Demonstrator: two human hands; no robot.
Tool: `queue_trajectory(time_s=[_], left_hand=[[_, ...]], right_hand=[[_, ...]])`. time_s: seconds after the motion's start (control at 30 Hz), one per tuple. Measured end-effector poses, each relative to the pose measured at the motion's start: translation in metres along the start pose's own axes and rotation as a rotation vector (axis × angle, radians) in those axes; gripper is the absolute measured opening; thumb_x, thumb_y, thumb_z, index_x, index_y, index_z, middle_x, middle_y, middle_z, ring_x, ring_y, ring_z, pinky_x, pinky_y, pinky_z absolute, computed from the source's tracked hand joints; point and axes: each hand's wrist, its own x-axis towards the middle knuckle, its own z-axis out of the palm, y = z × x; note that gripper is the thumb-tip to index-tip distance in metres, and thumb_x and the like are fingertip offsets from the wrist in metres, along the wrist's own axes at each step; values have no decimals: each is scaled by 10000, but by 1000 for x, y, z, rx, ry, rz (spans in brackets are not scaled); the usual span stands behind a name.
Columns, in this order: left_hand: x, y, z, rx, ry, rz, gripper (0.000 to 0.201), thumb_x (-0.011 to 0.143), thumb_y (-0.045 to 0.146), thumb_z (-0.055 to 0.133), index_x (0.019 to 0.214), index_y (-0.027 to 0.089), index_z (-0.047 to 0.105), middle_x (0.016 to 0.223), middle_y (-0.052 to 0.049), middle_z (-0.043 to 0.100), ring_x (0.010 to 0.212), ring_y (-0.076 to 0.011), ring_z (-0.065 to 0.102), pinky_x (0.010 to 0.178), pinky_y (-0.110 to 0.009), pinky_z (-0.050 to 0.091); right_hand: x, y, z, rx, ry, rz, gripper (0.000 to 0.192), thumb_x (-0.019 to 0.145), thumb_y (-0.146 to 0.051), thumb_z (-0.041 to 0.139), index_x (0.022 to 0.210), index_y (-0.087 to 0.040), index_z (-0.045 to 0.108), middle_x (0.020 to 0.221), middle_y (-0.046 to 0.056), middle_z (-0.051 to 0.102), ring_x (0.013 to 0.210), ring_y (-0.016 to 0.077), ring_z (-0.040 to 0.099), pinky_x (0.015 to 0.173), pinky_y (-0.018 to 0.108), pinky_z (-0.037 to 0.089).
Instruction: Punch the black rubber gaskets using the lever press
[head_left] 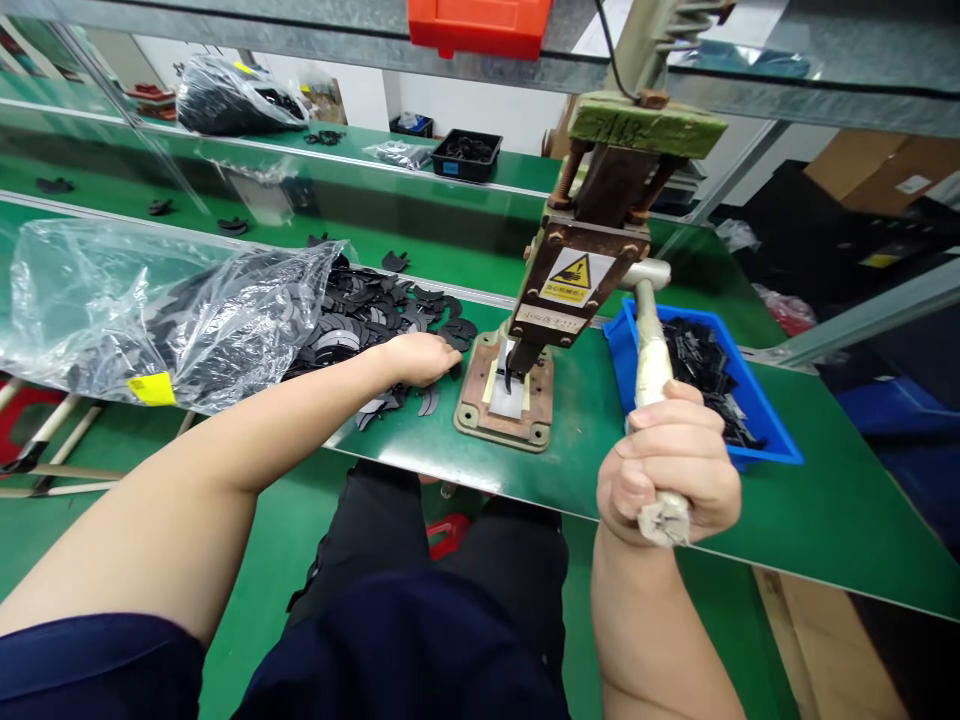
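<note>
My right hand (671, 465) is wrapped round the pale, tape-covered lever handle (651, 350) of a hand press (576, 270). The press's dark tip reaches down to a small metal plate (507, 398) on the brown base (476, 405). At the right edge of a heap of black curved plastic parts (352, 325), my left hand (424, 358) is closed, palm down, just left of the base. Its fingertips curl downward beside a dark piece; what they grip, if anything, is hidden.
A clear plastic bag (187, 310) of black parts lies left of the heap. Right of the press stands a blue bin (776, 445) with small black pieces. Overhead runs a metal shelf (315, 45) with a red box (480, 25). A black tray (469, 155) sits on the bench behind.
</note>
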Motion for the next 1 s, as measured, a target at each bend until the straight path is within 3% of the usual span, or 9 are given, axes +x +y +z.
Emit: queue_trajectory(time_s=[0.27, 0.47, 0.63, 0.77, 0.87, 1.0], left_hand=[[-10, -1, -8, -76, 22, -32, 399, 943, 121, 507, 1270, 175, 729, 1141, -156, 789, 1061, -284, 753, 906, -369, 544], [-19, -1, 0, -404, 268, -199, 391, 991, 242, 520, 1324, 208, 723, 1290, -93, 767, 1146, -244, 730, 1016, -337, 547], [-22, 4, 0, -646, 463, -298, 373, 1024, 346, 543, 1296, 191, 745, 1183, -97, 737, 1104, -230, 708, 1043, -360, 555], [-27, 13, -6, -672, 469, -254, 357, 997, 290, 584, 1319, 206, 713, 1194, -94, 722, 1070, -217, 710, 1004, -346, 557], [-28, 20, -12, -692, 441, -310, 403, 925, 270, 682, 1324, 215, 670, 1107, -60, 751, 957, -199, 711, 901, -302, 550], [-17, 32, -7, -808, 415, -366, 232, 897, 325, 720, 1104, 218, 730, 850, -1, 717, 764, -167, 660, 751, -262, 504]], right_hand=[[-1, 1, 0, -19, -9, 5, 350, 895, -390, 730, 661, -244, 513, 626, -62, 580, 739, 168, 655, 965, 563, 569], [-1, 1, 1, -10, 0, 4, 330, 895, -375, 734, 676, -243, 525, 632, -62, 579, 750, 162, 653, 979, 546, 563], [0, 0, 0, -14, -14, 7, 328, 897, -394, 728, 685, -251, 521, 635, -63, 576, 744, 171, 648, 969, 560, 561], [1, 0, 2, -3, -4, 2, 329, 909, -376, 720, 688, -241, 517, 646, -57, 577, 761, 162, 653, 991, 548, 557], [0, 0, 4, -4, 5, -10, 335, 914, -379, 713, 687, -239, 511, 645, -63, 572, 759, 152, 650, 997, 538, 562], [-1, 2, 5, -20, 27, -9, 365, 899, -406, 721, 661, -243, 497, 613, -67, 553, 724, 157, 646, 969, 545, 577]])
